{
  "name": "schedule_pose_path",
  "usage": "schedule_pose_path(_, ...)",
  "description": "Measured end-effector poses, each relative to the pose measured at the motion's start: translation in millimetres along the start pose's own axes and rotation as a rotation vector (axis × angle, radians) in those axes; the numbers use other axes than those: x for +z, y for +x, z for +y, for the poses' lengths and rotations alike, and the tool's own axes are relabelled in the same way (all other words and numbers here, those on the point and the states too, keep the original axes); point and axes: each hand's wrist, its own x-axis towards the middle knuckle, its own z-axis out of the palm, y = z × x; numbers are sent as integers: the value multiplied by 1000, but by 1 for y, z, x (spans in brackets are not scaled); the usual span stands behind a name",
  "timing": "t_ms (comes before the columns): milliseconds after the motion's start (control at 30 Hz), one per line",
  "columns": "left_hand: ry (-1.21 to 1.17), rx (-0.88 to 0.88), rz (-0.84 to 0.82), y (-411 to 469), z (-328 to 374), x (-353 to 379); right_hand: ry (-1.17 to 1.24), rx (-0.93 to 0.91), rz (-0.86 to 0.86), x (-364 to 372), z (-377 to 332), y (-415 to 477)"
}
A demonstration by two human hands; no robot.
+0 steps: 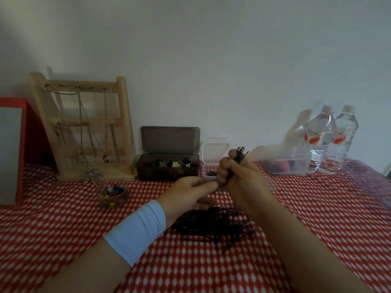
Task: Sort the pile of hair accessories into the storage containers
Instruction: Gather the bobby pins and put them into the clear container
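The right hand (pixel 234 172) is curled into a tight fist round a bunch of thin dark hairpins (pixel 240 154). The bunch stands almost straight up. Its tops poke out above the fist and its bottom ends stick out below. The left hand (pixel 190 191), with a pale blue cloth band on its wrist, comes in from the side. Its thumb and first finger are pressed together at those bottom ends and seem to pinch them. So both hands are together on the same bunch, held up above the red and white dotted surface (pixel 306 208). Right under the hands, on the side near the person, lies the big messy pile of dark hairpins (pixel 213 225), with pins pointing every way. Just behind the hands sits a small clear plastic box with its lid up (pixel 208 166), and some dark pins seem to lie in it. The right hand is the nearer one to that box, so I think the bunch will go forward and down into it. The pins are long, so they may need to be laid flat to fit. Left of that box is a dark see-through box with small flower clips (pixel 167 168). There are still lots of pins left to sort.
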Motion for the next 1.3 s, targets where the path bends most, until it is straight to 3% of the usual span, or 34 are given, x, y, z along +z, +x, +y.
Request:
schedule_pose_path(133,-585,-129,-148,-4,9,11,-102,-123,54,-2,2,3)
schedule_pose_path(300,-865,-113,-160,-4,11,8,-155,-126,45,-1,4,1)
schedule_pose_path(533,-738,-225,-205,-3,8,2,-240,-125,1,3,9,0)
schedule_pose_path(900,-877,-145,-253,-3,9,0,-309,-73,-19,6,7,-4)
schedule_pose_path(1000,-719,-176,-278,-3,10,-6,-335,-26,-24,6,7,-5)
schedule_pose_path(1067,-450,-111,-170,-1,17,-8,-294,25,-28,8,6,-6)
schedule_pose_path(1200,89,309,100,5,43,-17,-279,201,-155,11,-6,-8)
schedule_pose_path(1300,451,458,13,8,60,-16,-306,340,-199,10,-17,-2)
